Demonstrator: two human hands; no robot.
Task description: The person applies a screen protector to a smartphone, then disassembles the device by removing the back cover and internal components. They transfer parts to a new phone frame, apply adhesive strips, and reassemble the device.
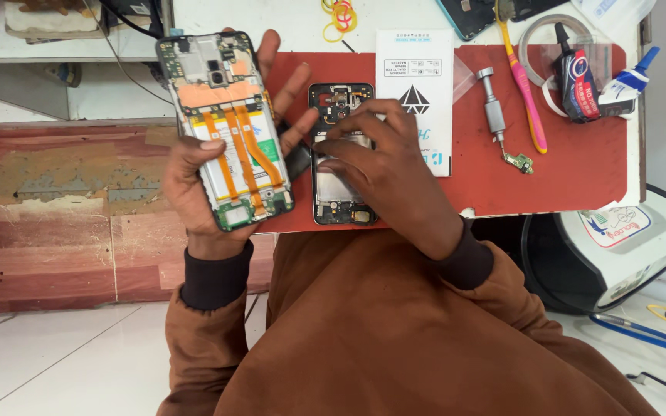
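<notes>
My left hand (194,185) holds an opened phone (227,127) face down, its battery, orange flex cables and green circuit boards exposed, raised above the left edge of the red mat (580,154). My right hand (383,166) rests on a second phone frame (339,104), black and lying flat on the mat, fingertips pressing its middle. Most of that frame's centre is hidden under my fingers. Both sleeves are brown with dark cuffs.
On the mat lie a white printed packet (418,85), a metal screwdriver handle (493,108), a small green board part (519,162), a pink toothbrush (524,85), a black glue tube (577,81) and a tape ring (541,31). Yellow rubber bands (338,17) lie behind. A white bin (626,239) stands at right.
</notes>
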